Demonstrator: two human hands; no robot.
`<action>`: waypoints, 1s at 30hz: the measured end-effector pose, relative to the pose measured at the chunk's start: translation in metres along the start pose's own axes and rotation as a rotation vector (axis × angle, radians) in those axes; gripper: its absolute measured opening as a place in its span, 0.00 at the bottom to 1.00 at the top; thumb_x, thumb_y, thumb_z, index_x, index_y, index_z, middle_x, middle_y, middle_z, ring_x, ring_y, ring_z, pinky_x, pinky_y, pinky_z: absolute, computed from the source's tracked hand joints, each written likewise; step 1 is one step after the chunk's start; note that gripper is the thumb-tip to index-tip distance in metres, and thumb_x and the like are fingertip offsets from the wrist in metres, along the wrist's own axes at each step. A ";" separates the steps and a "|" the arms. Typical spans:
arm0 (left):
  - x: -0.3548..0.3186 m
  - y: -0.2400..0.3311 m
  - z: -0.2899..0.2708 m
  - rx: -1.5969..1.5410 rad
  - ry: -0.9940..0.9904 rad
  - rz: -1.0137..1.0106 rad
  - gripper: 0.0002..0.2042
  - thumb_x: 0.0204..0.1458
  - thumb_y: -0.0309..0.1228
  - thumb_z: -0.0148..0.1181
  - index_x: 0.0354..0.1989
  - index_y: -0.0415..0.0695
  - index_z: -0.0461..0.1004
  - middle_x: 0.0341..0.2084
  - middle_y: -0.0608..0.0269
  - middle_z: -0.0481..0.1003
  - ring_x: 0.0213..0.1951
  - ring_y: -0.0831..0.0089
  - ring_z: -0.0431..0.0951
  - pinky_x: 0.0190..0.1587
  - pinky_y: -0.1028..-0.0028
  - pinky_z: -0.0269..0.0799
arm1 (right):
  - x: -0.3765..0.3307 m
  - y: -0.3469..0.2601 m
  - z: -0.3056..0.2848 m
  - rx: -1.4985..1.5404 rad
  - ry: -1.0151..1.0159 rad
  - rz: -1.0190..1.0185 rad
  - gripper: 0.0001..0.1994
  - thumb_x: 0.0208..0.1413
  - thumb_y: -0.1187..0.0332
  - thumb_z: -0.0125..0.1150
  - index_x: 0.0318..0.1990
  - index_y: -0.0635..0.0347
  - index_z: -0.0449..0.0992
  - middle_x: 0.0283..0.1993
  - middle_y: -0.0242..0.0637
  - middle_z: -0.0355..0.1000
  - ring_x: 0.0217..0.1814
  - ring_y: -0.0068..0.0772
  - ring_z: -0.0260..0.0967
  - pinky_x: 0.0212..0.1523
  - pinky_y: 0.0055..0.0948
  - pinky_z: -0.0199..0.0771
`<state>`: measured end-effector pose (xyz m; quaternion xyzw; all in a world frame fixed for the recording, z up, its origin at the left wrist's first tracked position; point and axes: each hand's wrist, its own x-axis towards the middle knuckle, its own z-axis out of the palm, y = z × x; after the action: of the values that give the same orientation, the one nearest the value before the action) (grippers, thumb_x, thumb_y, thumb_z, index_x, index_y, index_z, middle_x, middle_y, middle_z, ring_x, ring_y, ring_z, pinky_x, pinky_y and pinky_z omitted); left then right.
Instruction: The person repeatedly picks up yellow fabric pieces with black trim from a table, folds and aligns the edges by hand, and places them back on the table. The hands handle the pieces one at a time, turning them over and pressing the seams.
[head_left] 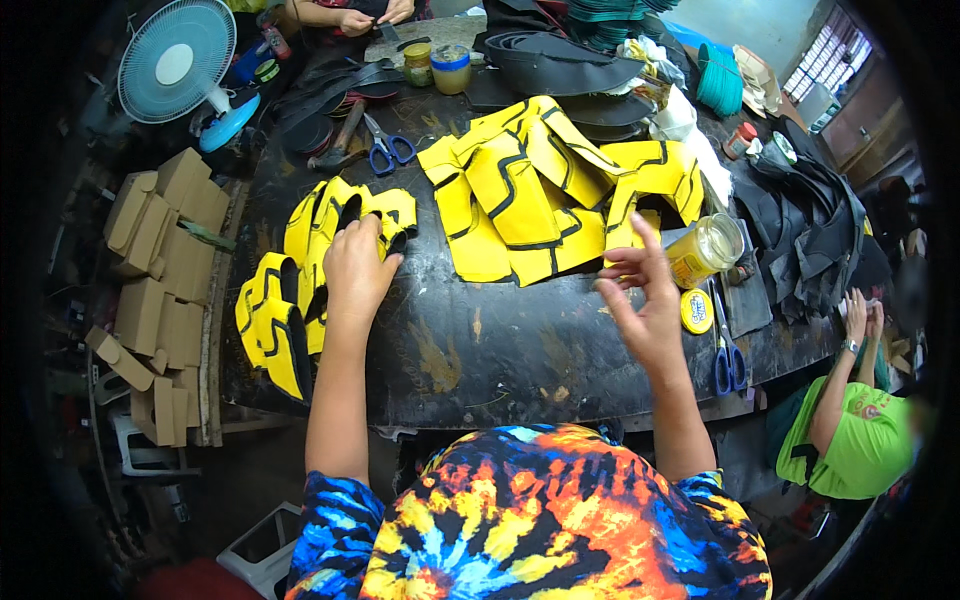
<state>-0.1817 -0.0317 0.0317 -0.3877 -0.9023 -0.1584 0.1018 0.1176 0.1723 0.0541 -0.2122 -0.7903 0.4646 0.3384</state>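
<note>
My left hand (355,268) is on the left pile of yellow pieces with black edging (318,225), its fingers curled over one piece and the fingertips partly hidden. More curved yellow pieces (270,325) lie just beside that wrist. My right hand (648,295) is raised with fingers apart and nothing in it. It is close to the large spread of flat yellow pieces with black lines (510,195) and to a tilted glass jar (700,250) of yellowish paste. The jar's yellow lid (696,311) lies near the right wrist.
Blue-handled scissors (729,365) lie at the right edge; another pair (388,150) lies by a hammer (345,140). Black cut pieces (810,225) are heaped right. Cardboard boxes (165,260) and a fan (175,65) stand left. Co-workers' hands show at the top (370,18) and right (862,318).
</note>
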 end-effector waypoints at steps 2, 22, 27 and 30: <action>0.000 0.003 0.003 0.035 -0.021 -0.023 0.12 0.43 0.23 0.71 0.34 0.39 0.74 0.34 0.51 0.78 0.41 0.48 0.80 0.43 0.55 0.76 | -0.005 -0.002 0.011 -0.026 -0.145 -0.033 0.39 0.57 0.78 0.65 0.76 0.55 0.56 0.49 0.39 0.76 0.45 0.26 0.76 0.48 0.27 0.76; -0.088 0.122 -0.013 -0.964 0.134 0.424 0.19 0.50 0.41 0.74 0.42 0.42 0.76 0.39 0.54 0.77 0.43 0.58 0.77 0.51 0.66 0.70 | -0.007 -0.048 0.024 0.532 -0.025 0.051 0.48 0.59 0.85 0.56 0.80 0.54 0.31 0.48 0.39 0.74 0.51 0.23 0.73 0.58 0.25 0.72; -0.095 0.118 -0.016 -1.743 -0.660 -0.075 0.53 0.56 0.77 0.35 0.64 0.32 0.67 0.57 0.50 0.73 0.62 0.60 0.71 0.68 0.62 0.60 | -0.001 -0.061 -0.010 0.645 -0.300 -0.026 0.46 0.60 0.83 0.54 0.81 0.48 0.37 0.47 0.32 0.71 0.49 0.17 0.68 0.52 0.21 0.69; -0.108 0.142 -0.010 -2.236 -0.883 -0.253 0.57 0.55 0.78 0.31 0.75 0.35 0.51 0.70 0.50 0.63 0.73 0.60 0.60 0.75 0.56 0.50 | -0.001 -0.064 -0.009 0.456 -0.450 -0.029 0.45 0.60 0.83 0.57 0.81 0.48 0.41 0.43 0.31 0.71 0.42 0.17 0.70 0.45 0.20 0.71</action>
<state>-0.0039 -0.0157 0.0368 -0.1911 -0.2553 -0.7142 -0.6230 0.1235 0.1465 0.1129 -0.0114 -0.7239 0.6600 0.2005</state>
